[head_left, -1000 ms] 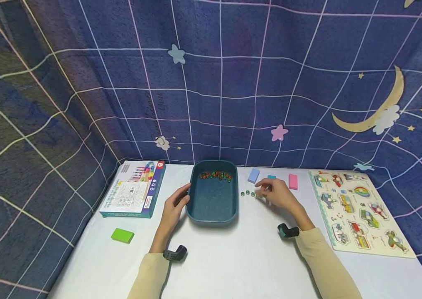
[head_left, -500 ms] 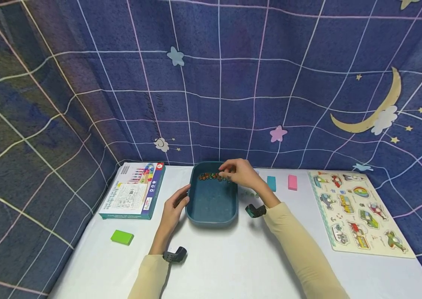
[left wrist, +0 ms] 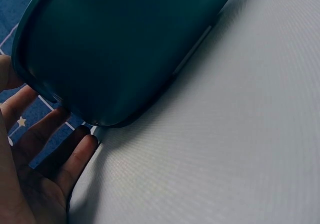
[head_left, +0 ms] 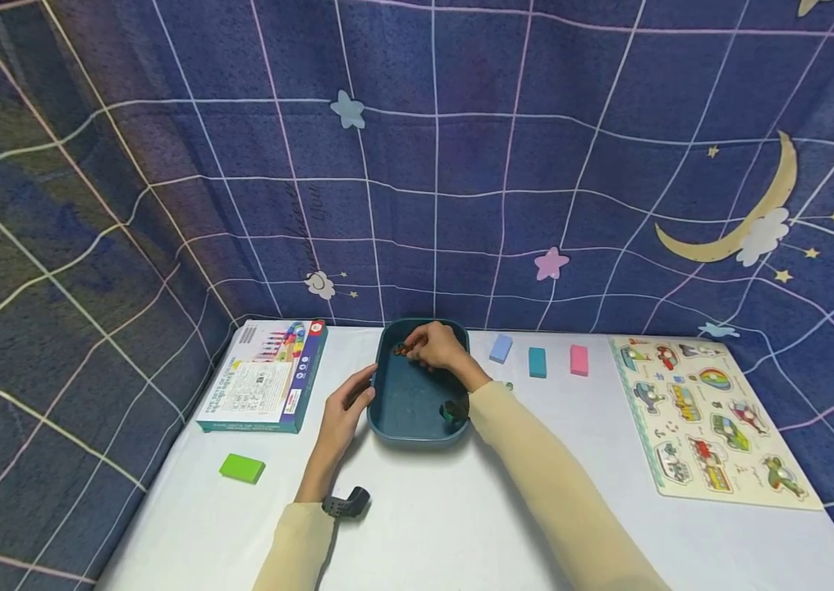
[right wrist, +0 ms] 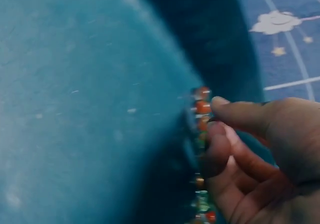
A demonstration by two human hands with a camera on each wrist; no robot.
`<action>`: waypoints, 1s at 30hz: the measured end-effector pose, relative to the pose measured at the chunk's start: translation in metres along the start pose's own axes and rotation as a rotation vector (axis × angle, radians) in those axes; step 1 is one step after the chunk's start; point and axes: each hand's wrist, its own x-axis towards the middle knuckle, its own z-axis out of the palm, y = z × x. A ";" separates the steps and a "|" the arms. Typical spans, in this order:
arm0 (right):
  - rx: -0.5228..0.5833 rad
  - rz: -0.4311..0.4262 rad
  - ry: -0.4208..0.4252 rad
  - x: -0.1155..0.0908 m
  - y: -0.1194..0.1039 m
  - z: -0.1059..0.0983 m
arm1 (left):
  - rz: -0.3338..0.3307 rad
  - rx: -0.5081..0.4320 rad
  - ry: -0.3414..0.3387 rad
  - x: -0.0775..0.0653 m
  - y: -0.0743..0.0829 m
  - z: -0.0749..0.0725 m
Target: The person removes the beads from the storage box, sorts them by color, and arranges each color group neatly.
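Observation:
My right hand (head_left: 437,346) reaches into a dark teal tray (head_left: 417,410), over a row of small glass marbles (head_left: 400,350) at the far end. In the right wrist view, its curled thumb and forefinger come right up to the orange and green marbles (right wrist: 202,107); I cannot tell whether one is pinched. The left hand (head_left: 343,414) rests against the tray's left side. Its fingers (left wrist: 45,126) are loosely spread at the outer wall in the left wrist view. A green marble (head_left: 510,386) shows on the table beside the right sleeve, which hides the others there.
Blue (head_left: 501,348), teal (head_left: 538,362) and pink blocks (head_left: 579,359) lie right of the tray. A picture puzzle board (head_left: 712,427) is farther right. On the left are a flat box (head_left: 262,377) and a green block (head_left: 242,468). A patterned curtain (head_left: 461,164) stands behind.
My right hand has moved left from the green marbles on the table, across the tray's rim, and down to the marble row inside. The left hand has stayed at the tray's side.

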 end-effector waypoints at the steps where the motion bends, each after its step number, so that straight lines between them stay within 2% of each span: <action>1: -0.012 0.004 0.010 0.002 0.002 0.002 | 0.000 0.001 0.000 0.000 0.000 0.001; 9: -0.228 -0.078 0.027 0.005 0.003 0.015 | 0.002 0.009 -0.004 0.000 0.001 0.002; 18: -0.301 -0.095 0.041 0.005 0.001 0.021 | -0.008 0.024 0.014 -0.001 -0.001 0.001; 24: -0.218 -0.120 0.036 -0.001 -0.005 0.011 | -0.001 0.020 0.012 -0.002 -0.003 0.001; 30: -0.064 -0.141 0.029 -0.016 -0.012 -0.015 | 0.005 0.015 0.005 -0.001 -0.001 0.001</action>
